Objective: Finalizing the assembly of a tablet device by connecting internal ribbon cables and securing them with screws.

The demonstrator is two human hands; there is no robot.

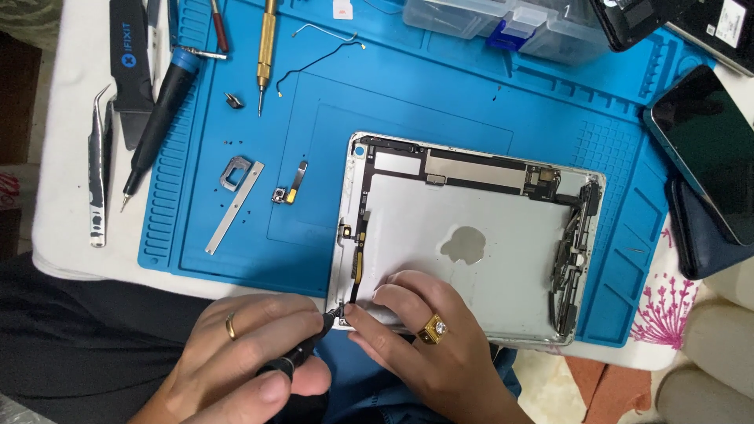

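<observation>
An opened silver tablet shell [487, 228] lies on a blue repair mat [440, 102], with its circuit board along the top edge and flex cables down the left side. My left hand [243, 353] grips a black screwdriver [302, 353] whose tip touches the shell's lower left corner. My right hand [424, 330], wearing a gold ring, rests its fingertips on the shell's bottom edge right beside the screwdriver tip. A thin flex cable [359, 267] runs up from that corner.
Removed metal brackets [236, 184] and a small part [290, 188] lie on the mat's left. A black-and-blue driver [161, 110], tweezers [96, 173] and a gold driver [267, 47] lie further left and above. A clear parts box [510, 23] is at the top; phones [707, 141] are at the right.
</observation>
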